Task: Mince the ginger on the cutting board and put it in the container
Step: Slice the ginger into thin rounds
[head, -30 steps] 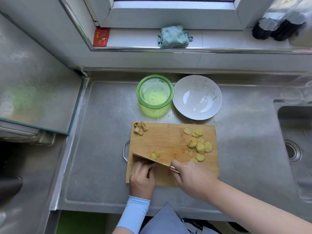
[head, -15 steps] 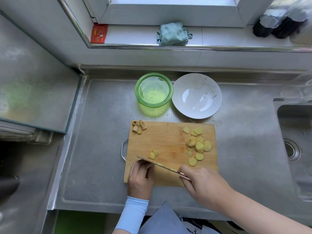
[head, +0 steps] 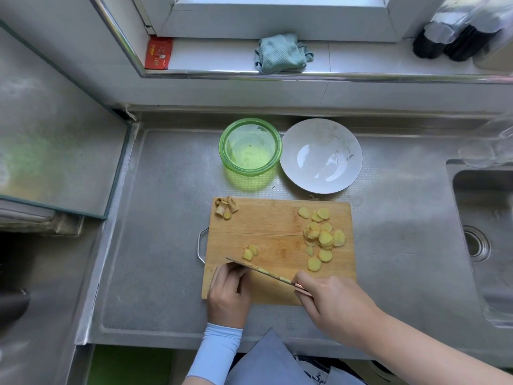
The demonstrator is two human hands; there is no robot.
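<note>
White plate [head: 347, 140] — teal cloth [head: 281, 52] on sill

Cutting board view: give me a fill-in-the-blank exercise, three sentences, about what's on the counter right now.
1. The right hand grips the handle of a ____.
2. Most ginger slices lie on the ____ half of the cutting board.
3. Behind the board, beside the white plate, stands a translucent ____ container.

Missing words: knife; right; green.
</note>
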